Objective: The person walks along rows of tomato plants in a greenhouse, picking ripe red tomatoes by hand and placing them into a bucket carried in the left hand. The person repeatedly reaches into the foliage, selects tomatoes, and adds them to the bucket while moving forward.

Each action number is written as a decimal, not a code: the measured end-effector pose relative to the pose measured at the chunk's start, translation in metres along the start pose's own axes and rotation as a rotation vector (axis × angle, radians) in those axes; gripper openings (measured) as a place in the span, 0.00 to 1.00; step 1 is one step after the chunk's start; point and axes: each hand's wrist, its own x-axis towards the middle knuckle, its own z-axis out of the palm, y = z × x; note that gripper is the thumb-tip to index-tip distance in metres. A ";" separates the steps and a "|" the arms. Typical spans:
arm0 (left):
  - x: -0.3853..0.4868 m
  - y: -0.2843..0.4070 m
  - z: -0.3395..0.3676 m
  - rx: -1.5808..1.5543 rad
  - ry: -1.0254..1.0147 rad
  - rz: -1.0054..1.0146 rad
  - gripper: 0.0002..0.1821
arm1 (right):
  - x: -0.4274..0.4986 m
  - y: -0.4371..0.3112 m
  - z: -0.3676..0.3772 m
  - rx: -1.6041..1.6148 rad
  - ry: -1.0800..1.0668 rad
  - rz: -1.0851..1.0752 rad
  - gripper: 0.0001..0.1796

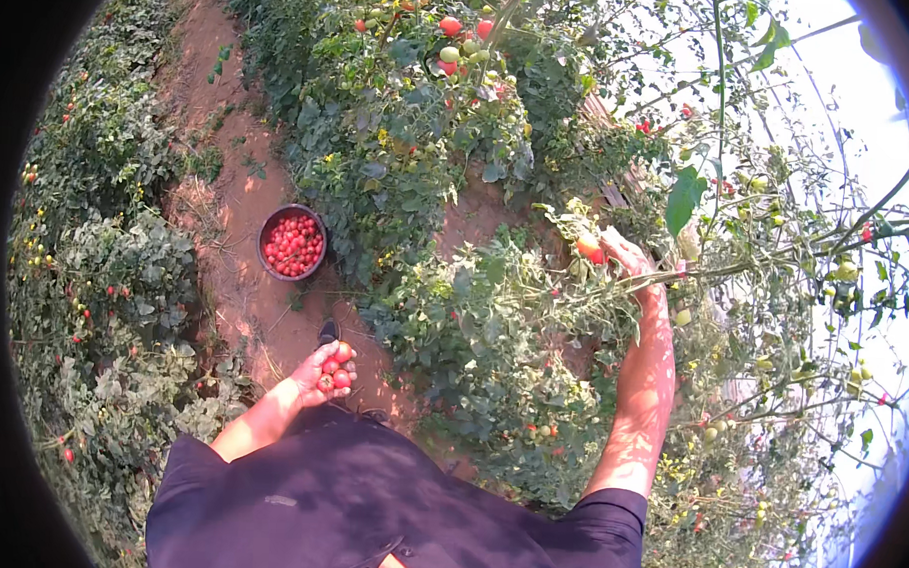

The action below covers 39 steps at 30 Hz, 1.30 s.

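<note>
My left hand (pixel 318 375) is palm up in front of my body, cupped around several small red tomatoes (pixel 331 366). My right hand (pixel 627 252) reaches far out to the right among the vines. Its fingers are beside an orange-red tomato (pixel 590 248) hanging on a plant; whether they grip it is hard to make out. A leafy stem (pixel 672 274) crosses over my right wrist. On the soil path ahead of my left hand stands a dark round bucket (pixel 288 277), holding many red tomatoes (pixel 294 242).
Dense tomato plants (pixel 110 264) line the left of the soil path (pixel 240 194). More vines fill the right, with red tomatoes (pixel 450 26) and green tomatoes (pixel 449 55) at the top. A dark shoe (pixel 329 330) shows just beyond my left hand. Bright translucent sheeting (pixel 844 80) is behind the right-hand vines.
</note>
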 end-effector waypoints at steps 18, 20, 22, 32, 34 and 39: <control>0.002 -0.007 0.000 0.053 0.050 0.034 0.20 | 0.048 -0.023 0.003 0.891 -0.063 0.946 0.18; 0.006 -0.012 0.003 0.052 0.055 0.001 0.20 | 0.031 -0.018 -0.007 0.649 -0.030 0.985 0.19; 0.006 -0.018 -0.001 0.064 0.037 -0.004 0.19 | 0.028 -0.021 -0.008 0.548 0.003 1.002 0.22; 0.003 -0.059 -0.012 0.024 0.124 0.024 0.20 | 0.002 -0.021 0.001 -0.217 0.181 0.675 0.14; 0.003 -0.065 -0.011 0.027 0.087 0.027 0.21 | -0.003 -0.029 0.001 -0.385 0.242 0.690 0.13; 0.007 -0.074 0.005 -0.044 -0.098 0.005 0.22 | -0.104 0.016 0.008 -0.846 0.220 0.549 0.15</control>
